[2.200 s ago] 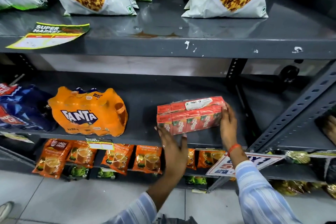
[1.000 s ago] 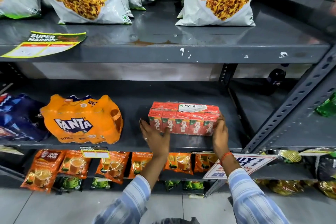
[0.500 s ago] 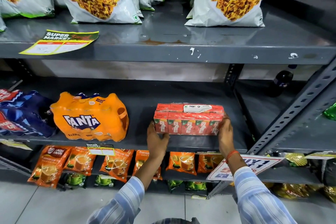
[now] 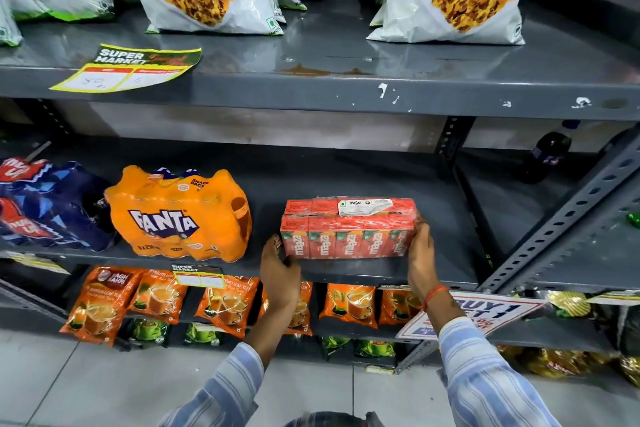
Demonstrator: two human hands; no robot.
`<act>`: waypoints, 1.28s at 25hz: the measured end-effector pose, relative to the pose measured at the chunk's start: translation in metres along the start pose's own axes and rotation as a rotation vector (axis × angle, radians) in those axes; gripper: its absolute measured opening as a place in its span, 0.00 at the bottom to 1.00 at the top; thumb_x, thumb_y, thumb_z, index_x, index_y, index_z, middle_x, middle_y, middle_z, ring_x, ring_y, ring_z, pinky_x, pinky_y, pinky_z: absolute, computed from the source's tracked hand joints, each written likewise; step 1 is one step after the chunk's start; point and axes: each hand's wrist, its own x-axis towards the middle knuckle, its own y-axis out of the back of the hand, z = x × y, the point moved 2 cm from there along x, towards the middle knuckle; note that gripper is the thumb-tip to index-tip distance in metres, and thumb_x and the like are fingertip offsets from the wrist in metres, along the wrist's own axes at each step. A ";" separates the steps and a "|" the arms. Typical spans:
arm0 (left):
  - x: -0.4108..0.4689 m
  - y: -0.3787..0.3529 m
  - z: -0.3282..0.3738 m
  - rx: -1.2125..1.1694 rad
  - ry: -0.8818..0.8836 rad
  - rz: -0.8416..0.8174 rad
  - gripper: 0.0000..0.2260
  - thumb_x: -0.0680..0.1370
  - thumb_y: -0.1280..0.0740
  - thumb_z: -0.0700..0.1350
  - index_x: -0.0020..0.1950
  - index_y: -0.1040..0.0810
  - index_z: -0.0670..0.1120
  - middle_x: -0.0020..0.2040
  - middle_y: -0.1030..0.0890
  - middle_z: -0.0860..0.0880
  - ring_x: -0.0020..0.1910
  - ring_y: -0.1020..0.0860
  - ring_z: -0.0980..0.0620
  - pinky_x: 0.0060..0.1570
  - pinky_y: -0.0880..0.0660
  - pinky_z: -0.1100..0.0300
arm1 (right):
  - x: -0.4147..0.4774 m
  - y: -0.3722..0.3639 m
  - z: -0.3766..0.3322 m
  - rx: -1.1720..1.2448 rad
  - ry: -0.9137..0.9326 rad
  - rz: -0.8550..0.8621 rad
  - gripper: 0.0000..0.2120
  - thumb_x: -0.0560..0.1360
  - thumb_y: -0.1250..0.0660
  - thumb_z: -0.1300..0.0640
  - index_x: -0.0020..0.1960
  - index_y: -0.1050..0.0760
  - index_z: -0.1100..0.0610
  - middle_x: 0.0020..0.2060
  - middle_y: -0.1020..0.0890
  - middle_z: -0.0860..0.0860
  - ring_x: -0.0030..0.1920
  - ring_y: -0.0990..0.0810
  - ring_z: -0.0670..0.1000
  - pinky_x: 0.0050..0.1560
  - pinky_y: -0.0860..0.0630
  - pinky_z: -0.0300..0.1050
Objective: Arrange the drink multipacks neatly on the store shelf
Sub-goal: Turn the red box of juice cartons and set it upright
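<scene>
Now resting at centre frame on the grey metal middle shelf (image 4: 346, 180): red shrink-wrapped Maaza carton multipack (image 4: 348, 229), clasped end-to-end by left hand (image 4: 280, 270) and right hand (image 4: 420, 253), probably for squaring beside the orange Fanta bottle multipack (image 4: 178, 215).

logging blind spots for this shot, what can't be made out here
All in the head view:
- Blue shrink-wrapped multipack: cut off by the left edge, brand only partly readable.
- Red shrink-wrapped Maaza carton multipack: its ends are covered by the left hand and right hand.
- Dark plastic bottle: in shadow, label too small.
- Yellow price tag: handwriting too small.
</scene>
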 end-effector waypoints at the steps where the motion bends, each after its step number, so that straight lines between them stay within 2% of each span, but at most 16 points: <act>1: 0.001 0.002 -0.002 0.017 -0.009 0.008 0.14 0.73 0.36 0.32 0.59 0.26 0.37 0.57 0.20 0.37 0.58 0.23 0.39 0.51 0.29 0.56 | -0.001 -0.003 0.000 -0.003 -0.004 -0.007 0.17 0.82 0.53 0.50 0.60 0.30 0.55 0.46 0.22 0.44 0.44 0.23 0.38 0.43 0.24 0.34; 4: 0.003 0.007 -0.007 0.061 -0.060 -0.004 0.12 0.74 0.35 0.36 0.58 0.25 0.39 0.55 0.20 0.38 0.56 0.22 0.40 0.48 0.28 0.56 | -0.003 -0.010 0.002 0.014 -0.023 -0.007 0.21 0.81 0.53 0.48 0.65 0.32 0.57 0.50 0.22 0.49 0.45 0.24 0.40 0.41 0.29 0.35; 7: 0.002 0.009 -0.010 0.093 -0.103 -0.025 0.11 0.75 0.35 0.39 0.58 0.24 0.40 0.53 0.18 0.39 0.53 0.20 0.42 0.45 0.28 0.58 | -0.005 -0.014 0.001 0.032 -0.033 0.014 0.21 0.81 0.54 0.48 0.67 0.33 0.56 0.52 0.23 0.50 0.46 0.24 0.41 0.42 0.29 0.36; 9: 0.004 0.012 -0.010 0.093 -0.111 -0.011 0.13 0.76 0.35 0.38 0.60 0.24 0.40 0.56 0.18 0.41 0.55 0.21 0.44 0.49 0.27 0.58 | -0.007 -0.016 0.003 0.040 -0.043 0.015 0.21 0.81 0.54 0.47 0.67 0.33 0.56 0.55 0.22 0.51 0.48 0.23 0.42 0.44 0.28 0.37; 12: 0.007 0.014 -0.011 0.077 -0.105 0.004 0.13 0.77 0.36 0.38 0.60 0.25 0.41 0.57 0.18 0.41 0.56 0.21 0.44 0.52 0.28 0.59 | -0.012 -0.015 0.013 0.033 -0.047 0.024 0.22 0.80 0.53 0.45 0.68 0.33 0.53 0.61 0.23 0.53 0.56 0.22 0.49 0.46 0.27 0.38; 13: 0.007 0.014 -0.012 0.072 -0.108 0.004 0.13 0.77 0.37 0.38 0.60 0.25 0.41 0.56 0.18 0.41 0.56 0.21 0.45 0.51 0.28 0.59 | -0.014 -0.015 0.015 0.026 -0.047 0.024 0.23 0.80 0.53 0.44 0.68 0.33 0.53 0.61 0.23 0.53 0.58 0.22 0.50 0.46 0.27 0.38; 22: 0.003 0.014 -0.014 0.042 -0.111 0.031 0.13 0.77 0.36 0.38 0.61 0.25 0.41 0.56 0.18 0.41 0.57 0.22 0.45 0.53 0.28 0.59 | -0.023 -0.018 0.010 0.080 -0.031 0.037 0.21 0.81 0.54 0.47 0.69 0.34 0.53 0.60 0.23 0.53 0.54 0.22 0.46 0.45 0.26 0.37; 25: 0.004 0.015 -0.017 0.043 -0.101 0.026 0.14 0.77 0.37 0.39 0.62 0.25 0.42 0.57 0.19 0.42 0.58 0.22 0.45 0.54 0.28 0.58 | -0.027 -0.019 0.010 0.096 -0.004 0.038 0.21 0.82 0.55 0.49 0.69 0.35 0.53 0.61 0.24 0.54 0.57 0.23 0.49 0.46 0.26 0.36; 28: 0.004 0.015 -0.016 0.052 -0.100 0.038 0.14 0.77 0.37 0.38 0.62 0.25 0.41 0.57 0.19 0.41 0.58 0.22 0.45 0.54 0.28 0.59 | -0.030 -0.021 0.013 0.128 -0.014 0.061 0.21 0.82 0.54 0.48 0.69 0.35 0.53 0.62 0.24 0.55 0.60 0.24 0.52 0.50 0.25 0.40; 32: 0.002 0.014 -0.014 0.057 -0.104 0.060 0.13 0.77 0.37 0.37 0.61 0.25 0.41 0.56 0.18 0.41 0.56 0.22 0.48 0.52 0.29 0.61 | -0.031 -0.022 0.018 0.151 -0.008 0.092 0.20 0.82 0.54 0.50 0.70 0.36 0.54 0.65 0.26 0.58 0.64 0.26 0.56 0.62 0.26 0.53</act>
